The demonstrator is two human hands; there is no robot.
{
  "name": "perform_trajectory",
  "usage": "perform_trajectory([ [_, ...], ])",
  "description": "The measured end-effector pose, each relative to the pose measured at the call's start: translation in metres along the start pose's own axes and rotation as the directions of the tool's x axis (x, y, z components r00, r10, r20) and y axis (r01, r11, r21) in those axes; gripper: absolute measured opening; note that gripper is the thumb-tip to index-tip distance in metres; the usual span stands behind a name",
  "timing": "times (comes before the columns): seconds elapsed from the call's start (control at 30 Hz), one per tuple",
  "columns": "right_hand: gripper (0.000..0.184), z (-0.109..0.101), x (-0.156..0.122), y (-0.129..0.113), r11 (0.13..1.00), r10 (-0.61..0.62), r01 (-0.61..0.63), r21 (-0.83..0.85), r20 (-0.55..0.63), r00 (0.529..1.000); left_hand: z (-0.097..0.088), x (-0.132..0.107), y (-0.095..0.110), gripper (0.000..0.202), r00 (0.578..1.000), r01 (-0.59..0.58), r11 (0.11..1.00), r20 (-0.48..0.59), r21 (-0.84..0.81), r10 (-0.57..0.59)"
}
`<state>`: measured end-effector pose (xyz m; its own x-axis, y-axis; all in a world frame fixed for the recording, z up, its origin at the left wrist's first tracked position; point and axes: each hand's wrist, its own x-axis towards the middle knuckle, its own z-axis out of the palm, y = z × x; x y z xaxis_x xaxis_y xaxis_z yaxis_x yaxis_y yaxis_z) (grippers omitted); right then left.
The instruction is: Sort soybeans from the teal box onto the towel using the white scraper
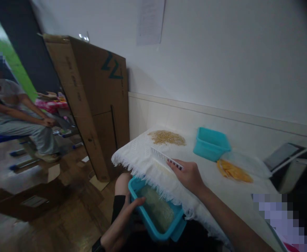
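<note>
Turquoise plastic curved under your left hand [128, 211], which gripped the near side of a basin [150, 224] with the thumb hooked over its rim; the fingers beneath were hidden. Pale grains [158, 210] lay inside that basin, which sat tilted at your lap, just below the fringed edge of a white cloth [135, 154]. Your right hand [190, 176] was closed around one end of a white slotted tool [158, 154], holding it low over the cloth; you could not tell whether its lower edge touched. Beyond it, a heap of tan beans [168, 137] lay spread on the cloth. To your right stood a second turquoise basin [208, 150], with a crumpled orange-yellow bundle [234, 171] near it.
</note>
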<state>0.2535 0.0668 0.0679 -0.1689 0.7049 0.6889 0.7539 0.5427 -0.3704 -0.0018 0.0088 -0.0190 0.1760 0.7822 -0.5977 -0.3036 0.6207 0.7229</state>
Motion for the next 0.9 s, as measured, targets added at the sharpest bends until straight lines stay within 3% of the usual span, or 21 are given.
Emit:
perform_trajectory([
  [0.13, 0.035, 0.002, -0.003, -0.002, 0.999, -0.025, 0.025, -0.023, 0.011, 1.000, 0.002, -0.023, -0.007, 0.096, 0.982, -0.069, 0.994, 0.168, -0.085, 0.082],
  [0.33, 0.040, -0.004, -0.004, -0.005, 0.999, -0.043, 0.043, -0.009, 0.013, 0.999, -0.007, -0.024, -0.006, 0.104, 0.977, -0.078, 0.988, 0.185, -0.131, 0.101],
  [0.7, 0.042, -0.006, -0.006, -0.001, 1.000, -0.025, 0.025, -0.017, -0.012, 1.000, -0.013, -0.020, -0.005, 0.077, 0.958, -0.008, 0.995, 0.283, -0.095, 0.035],
  [0.9, 0.043, -0.006, -0.009, 0.000, 0.999, -0.018, 0.016, -0.051, -0.030, 0.999, -0.012, -0.022, -0.006, 0.095, 0.960, -0.055, 0.993, 0.267, -0.102, 0.081],
])
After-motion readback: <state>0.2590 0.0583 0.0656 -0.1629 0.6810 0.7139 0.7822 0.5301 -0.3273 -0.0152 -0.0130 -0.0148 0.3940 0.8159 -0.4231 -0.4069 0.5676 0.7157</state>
